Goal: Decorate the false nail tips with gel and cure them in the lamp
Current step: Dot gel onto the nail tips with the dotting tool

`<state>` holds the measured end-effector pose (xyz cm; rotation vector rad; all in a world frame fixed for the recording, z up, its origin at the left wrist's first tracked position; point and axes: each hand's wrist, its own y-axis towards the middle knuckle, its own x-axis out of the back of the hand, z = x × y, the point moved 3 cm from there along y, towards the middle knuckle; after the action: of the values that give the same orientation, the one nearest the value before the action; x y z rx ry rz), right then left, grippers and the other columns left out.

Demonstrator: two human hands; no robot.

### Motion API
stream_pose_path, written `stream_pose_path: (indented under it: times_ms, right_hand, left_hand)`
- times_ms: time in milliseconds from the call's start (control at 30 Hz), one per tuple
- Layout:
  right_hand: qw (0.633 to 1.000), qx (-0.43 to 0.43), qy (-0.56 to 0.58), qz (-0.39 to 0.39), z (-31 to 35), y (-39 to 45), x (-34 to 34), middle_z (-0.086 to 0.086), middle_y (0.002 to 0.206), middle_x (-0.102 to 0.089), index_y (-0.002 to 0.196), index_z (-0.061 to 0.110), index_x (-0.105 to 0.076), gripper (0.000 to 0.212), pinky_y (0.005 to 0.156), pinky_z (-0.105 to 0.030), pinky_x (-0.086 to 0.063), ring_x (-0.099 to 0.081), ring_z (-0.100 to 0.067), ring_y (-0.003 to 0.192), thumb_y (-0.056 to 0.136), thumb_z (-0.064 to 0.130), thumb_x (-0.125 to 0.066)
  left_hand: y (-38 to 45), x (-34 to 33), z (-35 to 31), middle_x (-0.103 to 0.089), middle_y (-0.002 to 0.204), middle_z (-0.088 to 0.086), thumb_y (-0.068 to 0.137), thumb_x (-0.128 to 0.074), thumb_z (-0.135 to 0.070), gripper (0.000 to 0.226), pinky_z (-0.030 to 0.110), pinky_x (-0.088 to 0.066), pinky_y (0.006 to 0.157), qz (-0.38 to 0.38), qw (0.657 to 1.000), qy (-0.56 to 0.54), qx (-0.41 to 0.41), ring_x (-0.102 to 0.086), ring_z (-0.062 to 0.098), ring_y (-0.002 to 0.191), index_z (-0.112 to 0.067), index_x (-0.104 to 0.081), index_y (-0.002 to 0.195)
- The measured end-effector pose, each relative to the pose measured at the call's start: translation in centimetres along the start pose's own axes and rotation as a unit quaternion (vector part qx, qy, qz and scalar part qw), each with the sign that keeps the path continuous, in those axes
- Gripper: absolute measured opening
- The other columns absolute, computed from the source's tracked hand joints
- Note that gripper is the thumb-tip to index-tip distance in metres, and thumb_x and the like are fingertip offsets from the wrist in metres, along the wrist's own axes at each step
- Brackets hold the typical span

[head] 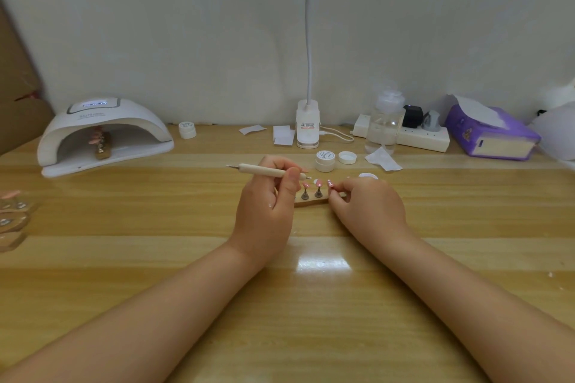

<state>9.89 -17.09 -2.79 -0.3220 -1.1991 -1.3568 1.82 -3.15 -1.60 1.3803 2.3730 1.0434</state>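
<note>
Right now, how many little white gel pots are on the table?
2. One white pot sits by the curing lamp; another pot sits beside its loose lid. Hands may hide more.

Bright overhead light, glare on table (323,261), edges warped.

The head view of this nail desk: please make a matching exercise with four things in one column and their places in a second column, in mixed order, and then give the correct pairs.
Things
1. dotting tool
2. curing lamp
3. tissue pack
4. open gel jar

Places
A. far right of the table, near the wall
B. held in the left hand
C. far left of the table, with a nail stand inside
D. just behind the hands, beside its loose lid

Pairs: 1-B, 2-C, 3-A, 4-D
</note>
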Motion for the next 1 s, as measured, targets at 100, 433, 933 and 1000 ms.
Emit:
stream_pose_path:
  times_ms: [100, 433, 933, 1000]
  right_hand:
    - [0.999, 0.003, -0.035, 0.005, 0.0, 0.1, 0.0, 0.005, 0.061, -0.047, 0.088, 0.022, -0.072, 0.026, 0.048, -0.026, -0.029, -0.043, -0.017, 0.069, 0.092, 0.033, -0.049]
    - [0.995, 0.072, -0.013, -0.075, 1.1, -0.2, 2.2, 0.005, 0.06, -0.057, 0.078, 0.014, -0.065, 0.025, 0.05, -0.026, -0.036, -0.054, -0.018, 0.061, 0.083, 0.037, -0.058]
    - [0.989, -0.11, -0.041, 0.092, -6.9, 2.9, 1.8, -0.006, 0.118, -0.045, 0.12, 0.024, -0.058, 0.059, 0.097, -0.034, -0.033, -0.039, -0.026, 0.118, 0.072, 0.06, -0.06]
    - [0.989, -0.102, -0.052, 0.09, -7.1, 3.0, 1.6, -0.004, 0.113, -0.047, 0.116, 0.025, -0.06, 0.058, 0.093, -0.033, -0.033, -0.041, -0.025, 0.115, 0.07, 0.062, -0.06]
  left_hand:
    - [0.0, 0.0, 0.0, -0.062, 0.077, -0.012, 0.093, -0.046, -0.031, 0.014, 0.025, -0.045, 0.059, 0.003, 1.0, 0.003, -0.006, -0.056, 0.009, 0.066, -0.039, -0.052, 0.083]
    - [0.0, 0.0, 0.1, -0.063, 0.076, -0.018, 0.093, -0.046, -0.036, 0.012, 0.022, -0.046, 0.06, 0.004, 1.0, -0.004, -0.001, -0.058, 0.003, 0.067, -0.04, -0.053, 0.083]
    - [0.0, 0.1, 0.1, -0.063, 0.075, -0.02, 0.094, -0.046, -0.027, 0.016, 0.019, -0.044, 0.059, 0.005, 1.0, 0.006, -0.001, -0.057, 0.003, 0.066, -0.037, -0.052, 0.083]
    - [0.0, 0.0, 0.1, -0.063, 0.075, -0.019, 0.094, -0.046, -0.027, 0.015, 0.021, -0.044, 0.059, 0.007, 1.0, 0.006, 0.0, -0.057, 0.007, 0.066, -0.036, -0.052, 0.084]
